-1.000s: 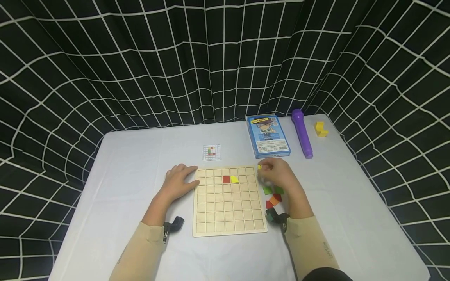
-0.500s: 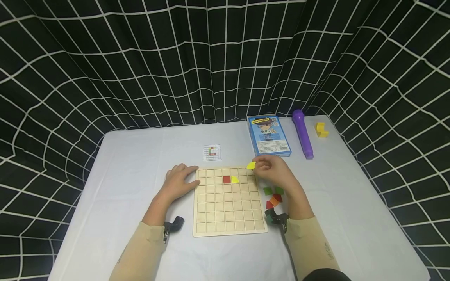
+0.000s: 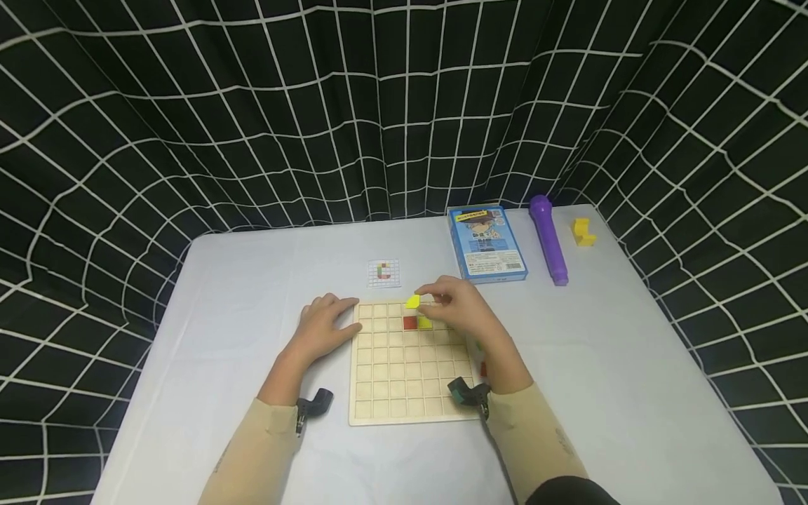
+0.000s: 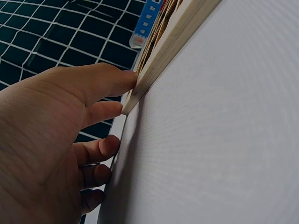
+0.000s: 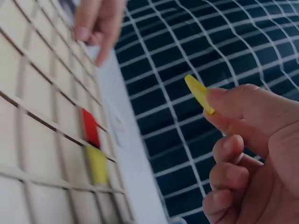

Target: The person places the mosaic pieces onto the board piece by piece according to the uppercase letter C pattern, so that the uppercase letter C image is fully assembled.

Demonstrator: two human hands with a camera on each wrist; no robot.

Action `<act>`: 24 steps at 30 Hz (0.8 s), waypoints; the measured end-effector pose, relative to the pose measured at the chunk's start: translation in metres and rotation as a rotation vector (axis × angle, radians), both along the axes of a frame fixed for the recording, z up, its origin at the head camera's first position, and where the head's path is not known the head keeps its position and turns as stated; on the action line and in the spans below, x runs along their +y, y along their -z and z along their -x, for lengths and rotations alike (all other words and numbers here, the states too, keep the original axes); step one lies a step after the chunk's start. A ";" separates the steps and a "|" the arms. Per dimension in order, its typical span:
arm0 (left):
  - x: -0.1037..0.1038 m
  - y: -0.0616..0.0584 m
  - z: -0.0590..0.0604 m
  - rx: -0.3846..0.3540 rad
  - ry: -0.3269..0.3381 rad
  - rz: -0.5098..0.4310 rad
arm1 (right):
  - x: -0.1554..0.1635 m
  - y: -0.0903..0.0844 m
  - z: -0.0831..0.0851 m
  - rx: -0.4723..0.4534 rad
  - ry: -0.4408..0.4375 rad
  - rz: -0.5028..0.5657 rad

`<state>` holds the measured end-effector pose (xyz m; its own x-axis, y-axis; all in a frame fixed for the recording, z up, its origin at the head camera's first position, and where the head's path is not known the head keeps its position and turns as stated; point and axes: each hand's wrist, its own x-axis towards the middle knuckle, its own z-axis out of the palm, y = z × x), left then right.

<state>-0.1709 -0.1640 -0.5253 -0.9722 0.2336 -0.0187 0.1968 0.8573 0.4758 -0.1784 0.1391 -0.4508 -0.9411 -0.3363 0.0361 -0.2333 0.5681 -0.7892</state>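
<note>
My right hand (image 3: 459, 306) pinches a thin yellow tile (image 5: 200, 94) between thumb and forefinger, above the far edge of the wooden grid board (image 3: 404, 372). One edge of this tile is rounded. Below it, a red square tile (image 3: 410, 322) and another yellow tile (image 3: 426, 323) lie side by side in the board's second row from the back. At the board's far left corner rests my left hand (image 3: 323, 326), thumb and forefinger touching its edge with fingers relaxed. In the left wrist view, the thumb meets the board's wooden side (image 4: 163, 51).
Behind the board lies a small printed card (image 3: 384, 273) with a coloured grid pattern. A blue box (image 3: 487, 243), a purple microphone-shaped stick (image 3: 549, 240) and a yellow block (image 3: 583, 233) stand at the back right. My right forearm mostly hides loose tiles (image 3: 483, 369) beside the board.
My right hand has carried the yellow tile leftward from beside the board to over its far edge. The left hand stays at the corner.
</note>
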 end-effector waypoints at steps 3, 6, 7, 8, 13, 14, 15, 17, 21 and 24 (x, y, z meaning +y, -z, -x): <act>0.001 -0.001 0.000 0.007 0.003 -0.006 | -0.013 0.006 -0.001 -0.016 -0.018 -0.053; 0.001 -0.002 0.000 0.003 0.003 -0.005 | -0.025 0.016 -0.003 -0.019 -0.029 -0.126; 0.001 -0.002 0.000 -0.001 0.004 -0.003 | -0.029 0.020 -0.004 -0.018 -0.031 -0.157; 0.001 -0.002 0.000 -0.004 0.004 -0.002 | -0.032 0.023 -0.005 -0.015 -0.031 -0.188; 0.001 -0.001 0.001 -0.007 0.005 0.000 | -0.044 0.037 -0.008 0.071 -0.023 -0.320; 0.001 -0.001 0.001 -0.007 0.006 0.001 | -0.045 0.039 -0.009 0.090 -0.020 -0.335; 0.001 -0.001 0.000 -0.006 0.006 0.001 | -0.046 0.041 -0.009 0.110 -0.016 -0.351; 0.001 -0.001 0.000 -0.004 0.007 0.002 | -0.048 0.042 -0.009 0.132 -0.011 -0.371; 0.001 -0.002 0.000 0.001 0.009 -0.003 | -0.049 0.043 -0.011 0.136 -0.004 -0.403; 0.001 -0.002 0.000 0.006 0.008 -0.007 | -0.050 0.042 -0.012 0.123 -0.002 -0.420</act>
<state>-0.1709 -0.1628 -0.5236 -0.9703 0.2416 -0.0112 0.2066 0.8521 0.4810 -0.1668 0.0894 -0.4928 -0.9377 -0.3473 0.0073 -0.3122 0.8333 -0.4562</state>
